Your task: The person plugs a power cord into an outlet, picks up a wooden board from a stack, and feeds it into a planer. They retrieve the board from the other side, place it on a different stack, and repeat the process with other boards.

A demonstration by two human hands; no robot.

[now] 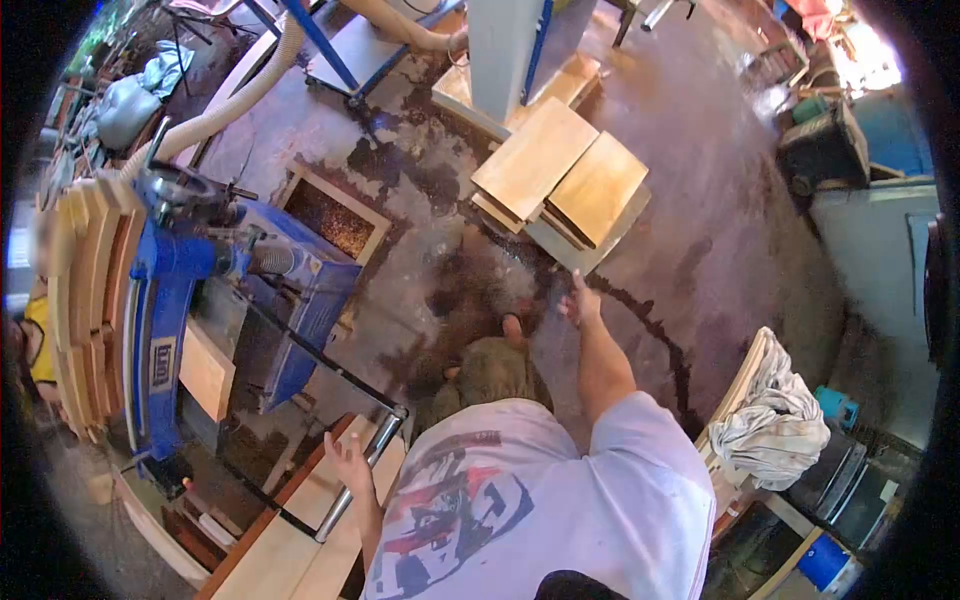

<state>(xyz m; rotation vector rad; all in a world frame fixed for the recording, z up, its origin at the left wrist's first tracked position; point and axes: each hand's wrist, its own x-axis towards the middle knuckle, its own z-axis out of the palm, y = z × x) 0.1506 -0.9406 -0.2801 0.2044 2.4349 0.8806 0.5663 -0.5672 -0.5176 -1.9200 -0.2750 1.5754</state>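
Observation:
My left hand [348, 465] is raised with its fingers spread, holding nothing. Close beside it runs the metal roller [362, 478] at the end of a blue machine [165, 345], above pale boards [262, 565]. My right hand [580, 302] reaches forward, fingers apart and no object in it. Its fingertips point at the near corner of a low platform carrying wooden boards. One light board [535, 158] lies there on top of others, and a second, more yellow board [598, 190] lies beside it.
A wooden-framed box of shavings [335, 215] stands on the stained floor beside the machine. Curved wooden pieces [88, 310] are stacked at far left. A beige hose [235, 110] crosses the upper left. At right, a crumpled cloth [770, 425] lies over boards.

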